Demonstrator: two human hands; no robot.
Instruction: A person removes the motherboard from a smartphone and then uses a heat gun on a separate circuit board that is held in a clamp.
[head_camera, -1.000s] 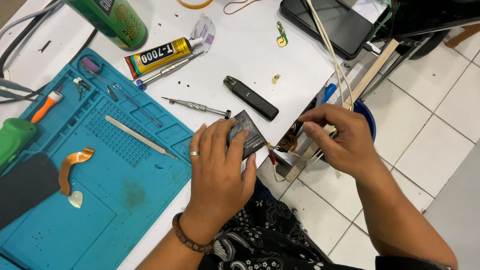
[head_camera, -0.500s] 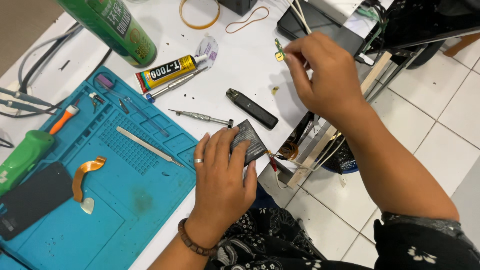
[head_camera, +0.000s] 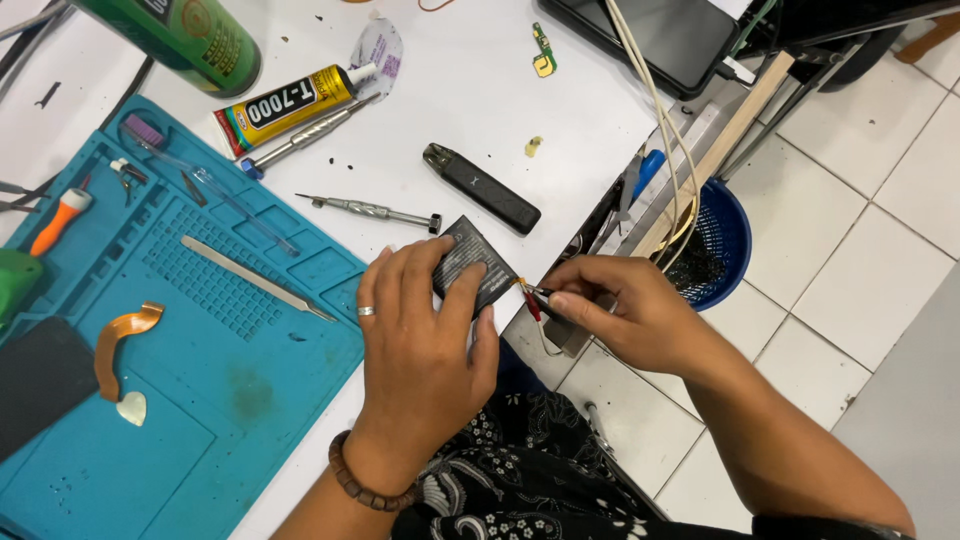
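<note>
Holding the small dark battery (head_camera: 472, 262) flat at the edge of the white table (head_camera: 480, 110), my left hand (head_camera: 420, 350) presses down on it with fingers closed over the top. It has not moved; it lay under that hand a moment ago too.

My right hand (head_camera: 625, 318) is what changed. Half a second ago it was reaching up the table near the little green part (head_camera: 543, 50). Now it is back down, just beside the battery. Its thumb and finger are pinched together on something small and thin at the battery's corner, where the red and yellow wires (head_camera: 528, 298) stick out. I cannot tell whether I hold the wires or a tiny tool.

So, I think, both hands are on the same spot, working on the wire end of the battery.

Near my left hand lie the thin screwdriver (head_camera: 368, 210), the black stick-shaped gadget (head_camera: 482, 189) and the yellow glue tube (head_camera: 290, 102). The blue mat (head_camera: 230, 400) sits to the left with the metal prying tool (head_camera: 250, 278) on it. The blue basket (head_camera: 722, 240) is down by the floor.
</note>
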